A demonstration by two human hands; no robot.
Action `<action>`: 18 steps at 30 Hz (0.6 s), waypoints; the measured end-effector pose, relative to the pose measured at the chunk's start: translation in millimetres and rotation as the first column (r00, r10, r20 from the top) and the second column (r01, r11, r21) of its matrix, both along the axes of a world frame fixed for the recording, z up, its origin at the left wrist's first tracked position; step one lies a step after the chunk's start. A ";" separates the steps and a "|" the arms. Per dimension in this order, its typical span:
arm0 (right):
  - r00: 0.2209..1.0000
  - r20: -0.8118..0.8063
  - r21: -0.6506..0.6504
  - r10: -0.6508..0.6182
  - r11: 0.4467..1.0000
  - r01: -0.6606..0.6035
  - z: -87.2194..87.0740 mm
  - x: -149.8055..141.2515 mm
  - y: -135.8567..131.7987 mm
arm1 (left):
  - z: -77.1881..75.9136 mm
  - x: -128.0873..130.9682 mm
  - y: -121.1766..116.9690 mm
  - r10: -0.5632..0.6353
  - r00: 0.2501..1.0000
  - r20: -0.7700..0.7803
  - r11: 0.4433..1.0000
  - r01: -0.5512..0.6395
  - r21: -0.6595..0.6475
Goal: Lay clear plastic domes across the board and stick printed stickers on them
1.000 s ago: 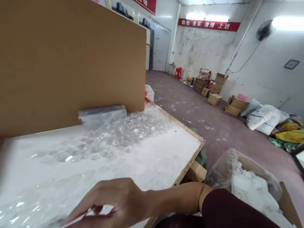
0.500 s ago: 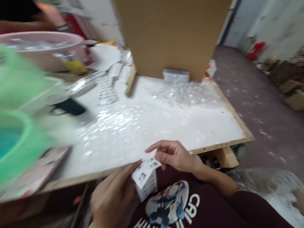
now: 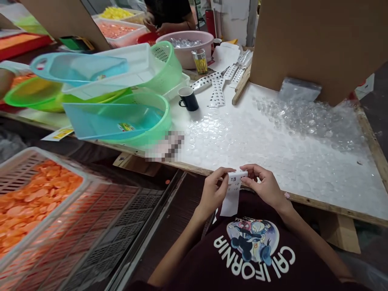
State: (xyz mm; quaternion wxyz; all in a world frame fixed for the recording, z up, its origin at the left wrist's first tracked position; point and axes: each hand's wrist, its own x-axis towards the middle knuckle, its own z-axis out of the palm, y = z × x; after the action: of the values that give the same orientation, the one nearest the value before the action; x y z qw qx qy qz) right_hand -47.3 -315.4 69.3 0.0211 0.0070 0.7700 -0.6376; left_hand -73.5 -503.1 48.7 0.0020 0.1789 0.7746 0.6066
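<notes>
A white strip of printed stickers (image 3: 232, 200) hangs between my two hands at the front edge of the table, its upper part folded over and showing small dark figures. My left hand (image 3: 214, 188) pinches the strip's left side between thumb and fingers. On the other side, my right hand (image 3: 262, 184) grips the top right corner with thumb and forefinger. Just beyond my hands, many clear round discs (image 3: 218, 139) lie spread in a layer over the white tabletop. More sticker strips (image 3: 217, 92) lie farther back.
A dark mug (image 3: 188, 99), a glass (image 3: 200, 61) and stacked green and blue basins (image 3: 121, 117) stand at the left. Clear pieces (image 3: 312, 121) are heaped by a cardboard sheet (image 3: 315, 44). A crate (image 3: 87, 194) of orange discs sits lower left. Another person (image 3: 169, 16) is across the table.
My view has swung left, bringing the basins and the orange crate into sight. Both hands still hold the sticker strip, which now hangs more upright, and my left hand has turned.
</notes>
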 end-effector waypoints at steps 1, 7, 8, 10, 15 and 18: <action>1.000 -0.005 -0.001 -0.020 1.000 0.020 -2.2 -1.5 -0.6 | -0.7 0.0 -0.2 -0.013 1.000 0.007 0.999 0.013 0.031; 0.999 -0.010 -0.013 -0.048 0.999 0.048 -12.0 -7.3 -5.4 | -4.2 0.2 3.1 0.050 0.999 -0.016 0.997 -0.049 0.060; 0.999 -0.015 0.002 -0.047 0.999 0.047 -12.4 -7.6 -6.2 | -4.8 0.2 4.5 0.077 0.997 -0.006 0.996 -0.076 0.052; 0.998 -0.049 0.053 -0.049 0.997 0.052 -12.6 -7.9 -7.6 | -6.1 0.0 7.2 0.112 0.993 0.035 0.992 -0.114 0.060; 0.966 -0.254 0.225 -0.039 0.969 0.099 -10.7 -7.9 -9.9 | -10.4 -1.6 9.7 0.137 0.982 0.132 0.982 -0.152 0.111; 0.923 -0.385 0.302 0.014 0.947 0.111 -6.2 -10.1 -8.6 | -13.0 -4.7 8.6 0.151 0.975 0.165 0.978 -0.172 0.119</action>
State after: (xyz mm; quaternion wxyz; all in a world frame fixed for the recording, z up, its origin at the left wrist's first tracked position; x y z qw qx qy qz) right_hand -57.4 -324.0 63.1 -0.1467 -0.0949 0.8514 -0.4946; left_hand -78.2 -494.5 35.7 0.0008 0.0674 0.7421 0.6669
